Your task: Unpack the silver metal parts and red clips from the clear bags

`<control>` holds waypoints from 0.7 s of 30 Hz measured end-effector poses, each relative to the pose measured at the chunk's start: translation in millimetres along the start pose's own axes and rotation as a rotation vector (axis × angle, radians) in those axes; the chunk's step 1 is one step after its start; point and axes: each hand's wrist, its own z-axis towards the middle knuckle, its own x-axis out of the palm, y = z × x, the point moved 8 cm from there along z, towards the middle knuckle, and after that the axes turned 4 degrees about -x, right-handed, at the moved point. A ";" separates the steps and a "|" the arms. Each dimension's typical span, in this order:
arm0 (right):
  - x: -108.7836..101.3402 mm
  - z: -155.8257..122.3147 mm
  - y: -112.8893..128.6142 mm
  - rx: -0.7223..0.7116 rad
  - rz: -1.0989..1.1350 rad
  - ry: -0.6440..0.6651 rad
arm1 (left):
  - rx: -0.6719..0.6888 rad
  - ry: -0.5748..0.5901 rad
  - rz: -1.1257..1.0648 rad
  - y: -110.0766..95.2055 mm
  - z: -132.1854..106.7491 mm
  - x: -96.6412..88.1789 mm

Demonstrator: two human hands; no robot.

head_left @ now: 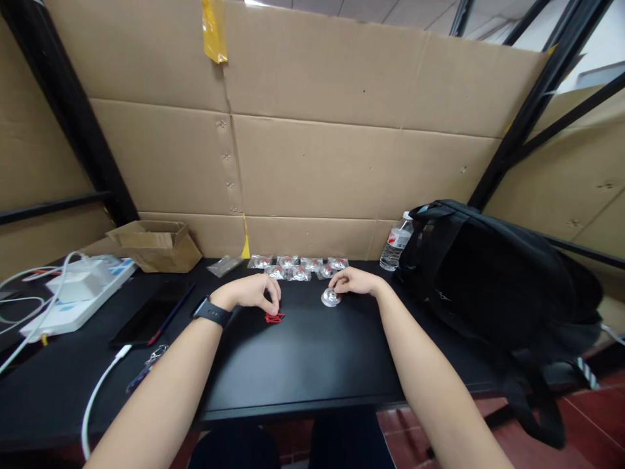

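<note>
A small red piece (pixel 274 317) lies on the black table (pixel 303 365) just under the fingertips of the left hand (pixel 251 293). That hand is curled, knuckles up, fingers bunched downward. Whether they touch the piece is too small to tell. A black watch (pixel 211 311) sits on its wrist.

Just right of it, a round silver disc (pixel 331 298) rests flat on the table. The right hand (pixel 356 281) bends over the disc's far right edge with curled fingers. Whether it pinches the disc cannot be made out.

Just beyond both hands is a cluster of small clear bags (pixel 297 267) with red and silver bits inside, their contents hard to read.

Right of the right hand stands a water bottle (pixel 395 244), with a black backpack (pixel 493 273) against it that hides the table's right end.

Left of the left hand lie a dark phone (pixel 151 312) with a pen (pixel 170 316) beside it. Beyond them are a white power strip (pixel 73 296) and an open cardboard box (pixel 156 244). A white cable (pixel 97 391) runs off the near edge.
</note>
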 end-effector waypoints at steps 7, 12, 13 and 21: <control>-1.0 7.0 -4.2 -0.009 -0.195 -0.010 | -0.044 -0.171 0.071 18.0 3.2 -11.0; 2.1 11.2 6.4 -0.025 -0.263 -0.055 | -0.256 -0.641 0.334 48.5 0.7 -28.6; 2.4 11.7 9.7 -0.026 -0.278 -0.076 | -0.298 -0.646 0.368 55.4 2.3 -25.6; 12.3 11.3 31.1 -0.031 -0.326 -0.125 | -0.433 -0.668 0.466 73.5 0.0 -28.2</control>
